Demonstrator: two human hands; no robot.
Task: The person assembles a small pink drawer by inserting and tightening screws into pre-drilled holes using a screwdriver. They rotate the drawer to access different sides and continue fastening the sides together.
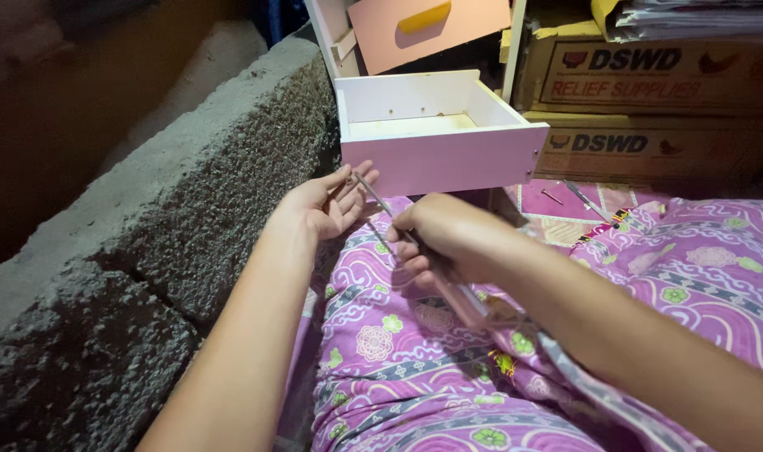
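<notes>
The pink drawer (442, 134) stands open-topped in the middle, its front panel facing the person, and just below that panel the right hand (444, 238) grips a screwdriver (415, 243) whose thin shaft slants up toward the drawer's lower left corner. The left hand (327, 203) lies open, palm up, just left of that corner, fingertips at the shaft's tip. A rough concrete block (147, 218) runs left of the drawer; cardboard boxes (649, 109) stack to its right.

We see a rough concrete block wall (172, 192) at left, stacked cardboard boxes (649, 109) upper right, dim light, patterned pink floor mat (565, 205).
</notes>
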